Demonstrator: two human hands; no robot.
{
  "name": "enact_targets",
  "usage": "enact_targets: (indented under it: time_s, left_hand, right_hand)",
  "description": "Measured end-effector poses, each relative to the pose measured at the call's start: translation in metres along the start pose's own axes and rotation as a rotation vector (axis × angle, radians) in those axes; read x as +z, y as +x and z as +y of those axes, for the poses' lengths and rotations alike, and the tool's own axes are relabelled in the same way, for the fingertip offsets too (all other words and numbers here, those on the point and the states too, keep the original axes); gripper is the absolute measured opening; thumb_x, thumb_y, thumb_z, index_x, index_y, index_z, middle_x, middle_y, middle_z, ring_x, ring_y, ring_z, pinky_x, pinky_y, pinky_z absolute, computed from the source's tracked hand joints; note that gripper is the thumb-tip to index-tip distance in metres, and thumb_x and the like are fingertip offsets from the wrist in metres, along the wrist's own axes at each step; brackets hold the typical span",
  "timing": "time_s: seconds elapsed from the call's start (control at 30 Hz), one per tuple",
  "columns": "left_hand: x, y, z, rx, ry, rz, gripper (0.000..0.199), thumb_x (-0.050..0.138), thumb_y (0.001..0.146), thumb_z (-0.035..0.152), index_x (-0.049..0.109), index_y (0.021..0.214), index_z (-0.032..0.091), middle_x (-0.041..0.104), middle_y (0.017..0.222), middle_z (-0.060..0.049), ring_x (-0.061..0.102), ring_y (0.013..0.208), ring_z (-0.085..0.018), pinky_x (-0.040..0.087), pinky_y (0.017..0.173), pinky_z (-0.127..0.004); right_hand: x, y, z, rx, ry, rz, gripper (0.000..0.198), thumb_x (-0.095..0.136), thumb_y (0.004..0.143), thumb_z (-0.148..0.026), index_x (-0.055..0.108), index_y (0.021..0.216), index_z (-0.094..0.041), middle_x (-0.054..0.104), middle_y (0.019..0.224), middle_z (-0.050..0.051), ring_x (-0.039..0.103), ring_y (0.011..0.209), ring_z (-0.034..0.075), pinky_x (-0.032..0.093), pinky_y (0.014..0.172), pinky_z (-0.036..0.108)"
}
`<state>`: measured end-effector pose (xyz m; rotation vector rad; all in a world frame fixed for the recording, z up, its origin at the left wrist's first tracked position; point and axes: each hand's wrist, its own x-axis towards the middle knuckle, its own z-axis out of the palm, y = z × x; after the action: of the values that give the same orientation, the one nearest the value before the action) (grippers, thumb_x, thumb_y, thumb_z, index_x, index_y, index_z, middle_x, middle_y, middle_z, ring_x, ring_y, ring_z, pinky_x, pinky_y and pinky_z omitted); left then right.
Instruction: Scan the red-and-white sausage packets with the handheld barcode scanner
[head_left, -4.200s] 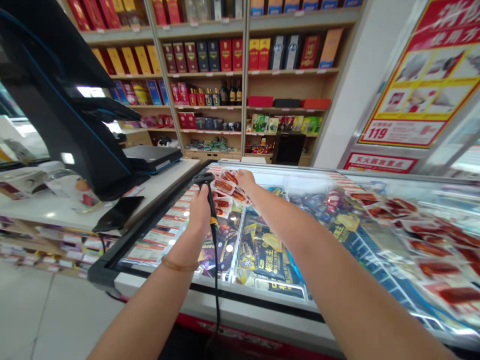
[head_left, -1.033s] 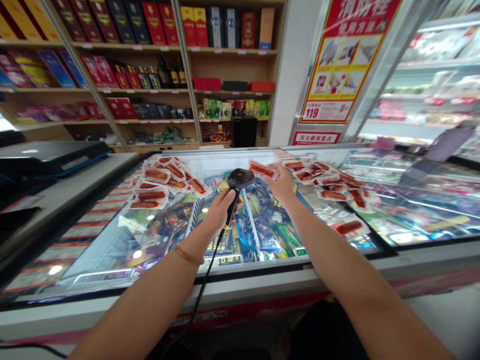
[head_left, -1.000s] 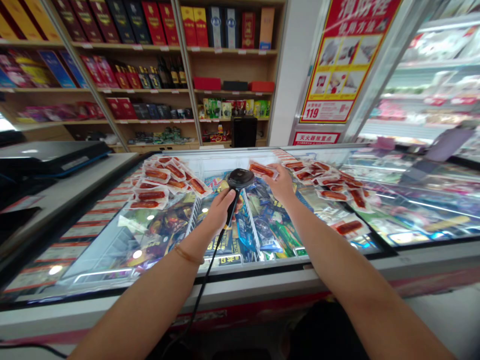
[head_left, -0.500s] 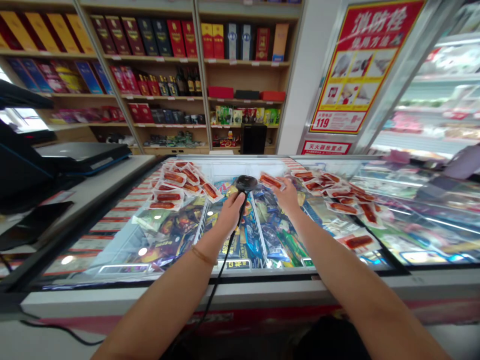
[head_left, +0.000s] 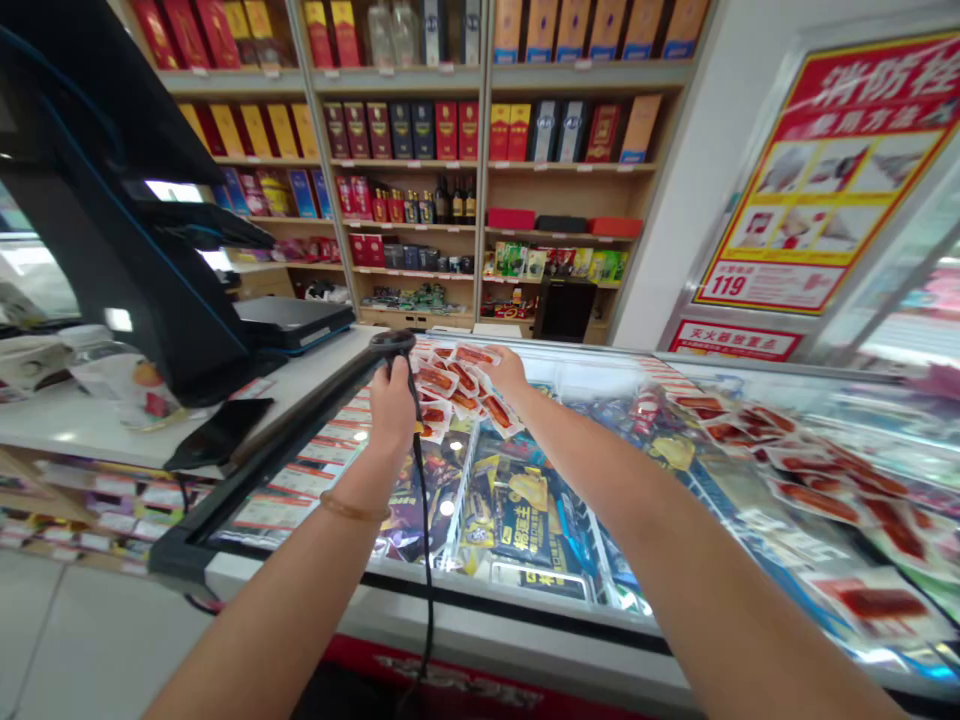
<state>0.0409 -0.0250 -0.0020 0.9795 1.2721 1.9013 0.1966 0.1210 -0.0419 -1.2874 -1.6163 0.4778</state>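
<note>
My left hand grips the handle of a black corded barcode scanner, held upright over the glass lid of a chest freezer. My right hand reaches over a pile of small red sausage packets lying on the glass, and its fingers touch the top packet. A second spread of the same packets lies on the glass to the right.
A black checkout terminal stands on the white counter at left, with a dark phone beside it. Shelves of boxed bottles fill the back wall. A red and yellow poster hangs at right.
My view has swung left. My right hand has carried a packet from the right spread over to the left pile, and the scanner moved left with my left hand.
</note>
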Motion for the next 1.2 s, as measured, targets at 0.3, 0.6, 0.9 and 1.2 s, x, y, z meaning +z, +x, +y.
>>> enact_targets:
  time_s: [0.3, 0.6, 0.9, 1.2]
  left_hand:
    - [-0.022, 0.002, 0.001, -0.025, 0.038, 0.046, 0.03, 0.052, 0.083, 0.048, 0.052, 0.081, 0.018, 0.057, 0.063, 0.002, 0.046, 0.038, -0.008, 0.036, 0.035, -0.02]
    - [0.069, -0.053, -0.017, -0.167, -0.057, -0.202, 0.035, 0.056, 0.08, 0.053, 0.053, 0.074, 0.019, 0.052, 0.056, 0.003, 0.044, 0.037, -0.008, 0.036, 0.035, -0.02]
    - [0.153, -0.132, -0.049, -0.288, -0.075, -0.485, 0.039, 0.057, 0.077, 0.057, 0.055, 0.08, 0.018, 0.064, 0.072, -0.001, 0.048, 0.043, -0.008, 0.038, 0.036, -0.02]
    - [0.138, -0.148, -0.068, -0.276, 0.047, -0.634, 0.039, 0.059, 0.076, 0.056, 0.056, 0.087, 0.018, 0.064, 0.076, -0.002, 0.05, 0.047, -0.008, 0.039, 0.035, -0.019]
  right_hand:
    - [0.038, -0.005, -0.031, 0.117, -0.168, -0.155, 0.034, 0.059, 0.086, -0.037, 0.065, 0.119, -0.031, 0.067, 0.121, 0.001, 0.057, 0.117, 0.025, 0.044, 0.101, 0.043]
    - [-0.13, -0.077, 0.055, -0.095, -0.333, -0.17, 0.027, 0.059, 0.082, -0.023, 0.07, 0.106, -0.023, 0.069, 0.117, 0.004, 0.059, 0.116, 0.022, 0.042, 0.105, 0.039]
    - [-0.386, -0.207, 0.119, 0.077, -0.49, -0.606, 0.032, 0.058, 0.068, -0.014, 0.074, 0.094, -0.021, 0.074, 0.099, 0.007, 0.069, 0.095, 0.027, 0.053, 0.091, 0.04]
    - [-0.424, -0.235, 0.162, 0.069, -0.647, -0.488, 0.034, 0.065, 0.062, -0.018, 0.075, 0.093, -0.027, 0.071, 0.098, 0.007, 0.066, 0.093, 0.027, 0.051, 0.088, 0.041]
